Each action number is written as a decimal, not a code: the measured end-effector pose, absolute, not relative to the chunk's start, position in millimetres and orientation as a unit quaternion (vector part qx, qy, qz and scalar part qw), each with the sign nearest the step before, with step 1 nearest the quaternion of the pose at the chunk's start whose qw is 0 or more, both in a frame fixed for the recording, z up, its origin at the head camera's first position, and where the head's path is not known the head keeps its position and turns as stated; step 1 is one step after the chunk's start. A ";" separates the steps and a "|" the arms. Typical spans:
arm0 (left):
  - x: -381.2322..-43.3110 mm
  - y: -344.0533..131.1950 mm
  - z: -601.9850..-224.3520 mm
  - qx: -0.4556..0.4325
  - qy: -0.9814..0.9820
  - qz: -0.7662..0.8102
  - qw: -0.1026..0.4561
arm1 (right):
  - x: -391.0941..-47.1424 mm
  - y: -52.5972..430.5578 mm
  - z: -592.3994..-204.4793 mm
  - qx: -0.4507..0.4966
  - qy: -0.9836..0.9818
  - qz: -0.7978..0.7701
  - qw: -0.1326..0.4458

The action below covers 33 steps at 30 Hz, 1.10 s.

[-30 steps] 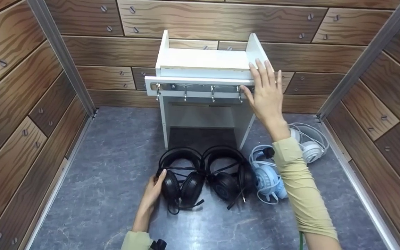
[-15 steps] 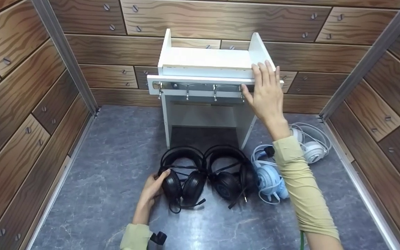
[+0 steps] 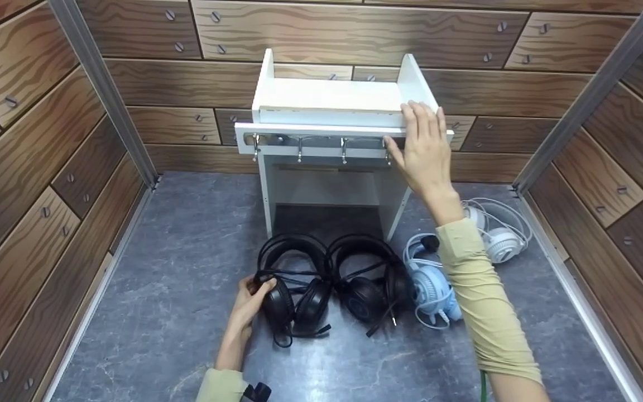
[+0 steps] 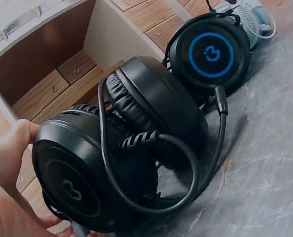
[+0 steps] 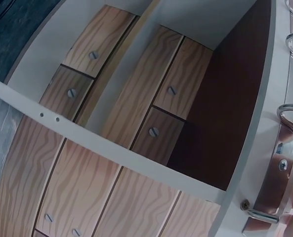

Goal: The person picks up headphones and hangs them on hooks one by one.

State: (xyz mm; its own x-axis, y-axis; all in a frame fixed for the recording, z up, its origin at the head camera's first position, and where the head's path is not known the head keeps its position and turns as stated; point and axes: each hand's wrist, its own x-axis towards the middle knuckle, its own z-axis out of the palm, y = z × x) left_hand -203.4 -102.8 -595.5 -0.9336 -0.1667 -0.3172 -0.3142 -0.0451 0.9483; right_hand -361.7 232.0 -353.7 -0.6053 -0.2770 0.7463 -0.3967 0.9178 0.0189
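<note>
A black over-ear headset (image 3: 293, 279) lies on the floor in front of a white stand (image 3: 332, 95). My left hand (image 3: 250, 301) grips its left ear cup, thumb on the cup; in the left wrist view the thumb (image 4: 25, 132) lies at the cup's upper side and fingertips show beneath. A boom microphone and looped cable hang by the cups. My right hand (image 3: 427, 156) rests on the stand's right front corner with extended fingers, thumb at the hook rail (image 3: 321, 142). Only a blurred edge of the right hand shows in the right wrist view, beside metal hooks (image 5: 289, 111).
A second black headset (image 3: 366, 285) lies right against the first. Farther right are a light blue headset (image 3: 430, 287) and a white headset (image 3: 503, 243), partly behind my right forearm. Wood-patterned walls (image 3: 59, 167) close in three sides of the grey floor (image 3: 159, 279).
My left hand has shifted its hold on the ear cup, with the thumb now a little farther over it. My right fingers have drawn back slightly at the stand's corner.
</note>
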 end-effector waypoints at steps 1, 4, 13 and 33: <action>-202.8 -102.6 -595.5 -0.175 0.690 0.700 0.052 | -361.7 231.8 -353.4 0.189 -0.892 0.076 0.402; -201.1 -102.9 -595.2 -0.175 0.694 0.696 0.052 | -361.7 230.5 -352.9 0.189 -0.893 0.079 0.401; -197.5 -102.7 -596.8 -0.150 0.680 0.717 0.037 | -362.9 230.8 -353.4 0.183 -0.901 0.089 0.384; -184.7 -104.3 -604.2 -0.150 0.581 0.798 0.047 | -364.4 231.2 -356.3 0.186 -0.899 0.102 0.384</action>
